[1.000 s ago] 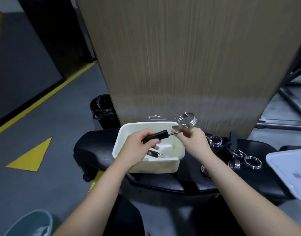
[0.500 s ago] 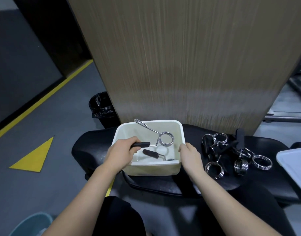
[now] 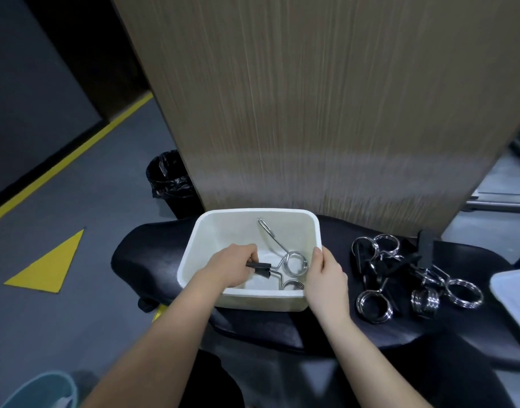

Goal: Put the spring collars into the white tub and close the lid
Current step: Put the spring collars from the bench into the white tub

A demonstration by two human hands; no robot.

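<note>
The white tub (image 3: 214, 234) stands open on a black padded bench (image 3: 152, 254). My left hand (image 3: 232, 267) reaches inside it and grips the black handle of a chrome spring collar (image 3: 295, 263), whose coil and bare wire arm lie within the tub. A second collar (image 3: 294, 285) lies beneath it at the tub's near wall. My right hand (image 3: 326, 275) rests on the tub's right rim, fingers curled over the edge. Several more spring collars (image 3: 373, 306) lie in a heap on the bench to the right. The white lid (image 3: 515, 295) lies at the right edge.
A tall wood-grain panel (image 3: 311, 98) rises right behind the bench. A black-lined bin (image 3: 172, 181) stands on the grey floor at left, by yellow floor markings (image 3: 49, 266). A teal bucket (image 3: 43, 390) shows at the bottom left. Metal frame bars (image 3: 500, 201) are at far right.
The collar held up by both hands a second ago has been lowered into the tub by my left hand. My right hand let go of it and moved onto the tub's right rim.
</note>
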